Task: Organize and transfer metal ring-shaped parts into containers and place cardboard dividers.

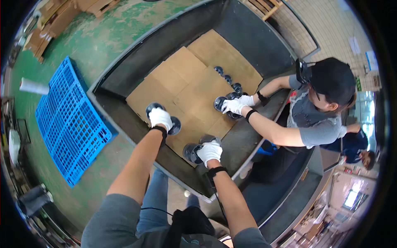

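Observation:
Inside the large grey bin, my gloved left hand [160,118] is closed round the middle of a dark dumbbell-shaped piece [175,125], whose round ends show on either side. My right hand [209,152], also in a white glove, is closed on a similar dark dumbbell-shaped piece [191,153] near the bin's close wall. Both pieces are low over the cardboard sheets [188,95] that line the floor; whether they touch it I cannot tell. Farther right, a co-worker's white-gloved hands [236,105] are at more dark round pieces [219,103].
The bin's grey walls [118,66] surround my hands. At the right side a co-worker [318,111] leans in over the wall. Several dark pieces [227,78] form a row on the cardboard. A blue plastic pallet [72,124] lies outside on the green floor.

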{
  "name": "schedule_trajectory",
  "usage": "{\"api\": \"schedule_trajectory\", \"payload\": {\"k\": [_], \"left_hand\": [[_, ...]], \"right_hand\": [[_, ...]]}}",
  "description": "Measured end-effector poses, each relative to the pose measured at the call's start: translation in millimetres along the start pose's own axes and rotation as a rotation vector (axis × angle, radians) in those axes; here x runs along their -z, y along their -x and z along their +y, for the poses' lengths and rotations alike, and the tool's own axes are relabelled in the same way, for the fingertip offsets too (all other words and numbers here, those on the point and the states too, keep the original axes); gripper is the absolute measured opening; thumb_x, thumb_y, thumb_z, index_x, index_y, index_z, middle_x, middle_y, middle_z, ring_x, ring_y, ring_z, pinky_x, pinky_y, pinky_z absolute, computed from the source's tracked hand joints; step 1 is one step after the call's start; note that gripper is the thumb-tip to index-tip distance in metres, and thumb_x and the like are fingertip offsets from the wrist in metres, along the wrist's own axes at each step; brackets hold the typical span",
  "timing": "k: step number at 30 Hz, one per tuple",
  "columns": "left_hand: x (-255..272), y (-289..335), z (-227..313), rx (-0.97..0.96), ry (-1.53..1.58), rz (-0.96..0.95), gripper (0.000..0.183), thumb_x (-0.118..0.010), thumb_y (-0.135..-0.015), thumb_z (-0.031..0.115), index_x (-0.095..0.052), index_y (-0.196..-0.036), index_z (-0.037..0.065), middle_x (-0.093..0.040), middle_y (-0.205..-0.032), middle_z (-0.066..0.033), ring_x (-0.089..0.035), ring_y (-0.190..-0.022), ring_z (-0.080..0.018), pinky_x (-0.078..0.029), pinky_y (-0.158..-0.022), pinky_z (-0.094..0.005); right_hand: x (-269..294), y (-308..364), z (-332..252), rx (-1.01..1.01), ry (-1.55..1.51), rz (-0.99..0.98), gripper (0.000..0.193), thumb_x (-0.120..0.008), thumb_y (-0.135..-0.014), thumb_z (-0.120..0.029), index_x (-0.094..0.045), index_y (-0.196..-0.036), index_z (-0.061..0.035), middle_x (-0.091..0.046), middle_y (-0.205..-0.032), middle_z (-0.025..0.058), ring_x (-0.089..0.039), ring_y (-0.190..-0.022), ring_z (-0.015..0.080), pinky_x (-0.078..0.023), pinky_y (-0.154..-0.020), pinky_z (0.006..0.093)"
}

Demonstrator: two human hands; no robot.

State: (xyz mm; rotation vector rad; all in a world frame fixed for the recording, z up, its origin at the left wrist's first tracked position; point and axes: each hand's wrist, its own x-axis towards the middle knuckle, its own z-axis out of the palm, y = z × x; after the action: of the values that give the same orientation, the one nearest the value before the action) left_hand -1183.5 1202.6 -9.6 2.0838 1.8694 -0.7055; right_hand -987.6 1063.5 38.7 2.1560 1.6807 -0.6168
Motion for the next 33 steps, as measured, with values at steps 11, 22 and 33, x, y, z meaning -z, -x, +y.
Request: {"api": "schedule_trajectory", "payload": {"k": [11, 22, 33], "left_hand": [[-143.4, -52.6, 38.4, 0.081, -0.13, -0.31, 0.055, -0.063, -0.086, 0.04, -0.062, -0.126, 0.002, -0.057, -0.134, -0.0151, -0.054, -0.124, -0.0298, -0.043, -0.103, -0.0371], [-165.6, -24.7, 77.8, -0.058, -0.205, -0.367, 0.053, -0.066, -0.083, 0.048, -0.068, -0.116, 0.006, -0.054, -0.128, -0.0084, -0.051, -0.117, -0.0257, -0.046, -0.091, -0.038], [-177.2, -28.7, 80.7, -0.02, -0.216, -0.487, 0.066, -0.067, -0.077, 0.061, -0.066, -0.124, 0.014, -0.054, -0.132, -0.0169, -0.054, -0.12, -0.0346, -0.049, -0.096, -0.0414]], "right_hand": [[-186.4, -49.7, -3.1, -0.8, -0.374, -0.48, 0.043, -0.057, -0.086, -0.043, -0.073, -0.109, -0.011, -0.069, -0.116, 0.0151, -0.065, -0.109, 0.0318, -0.052, -0.091, 0.0393], [-214.9, -68.8, -22.4, -0.974, -0.446, -0.476, 0.053, -0.068, -0.08, -0.055, -0.072, -0.11, -0.0126, -0.056, -0.121, 0.0089, -0.057, -0.111, 0.0278, -0.049, -0.088, 0.0413], [-212.1, -73.1, -20.1, -1.074, -0.525, -0.599, 0.044, -0.068, -0.082, -0.05, -0.07, -0.112, -0.0183, -0.054, -0.126, 0.0047, -0.052, -0.117, 0.0241, -0.046, -0.091, 0.0401]]}}
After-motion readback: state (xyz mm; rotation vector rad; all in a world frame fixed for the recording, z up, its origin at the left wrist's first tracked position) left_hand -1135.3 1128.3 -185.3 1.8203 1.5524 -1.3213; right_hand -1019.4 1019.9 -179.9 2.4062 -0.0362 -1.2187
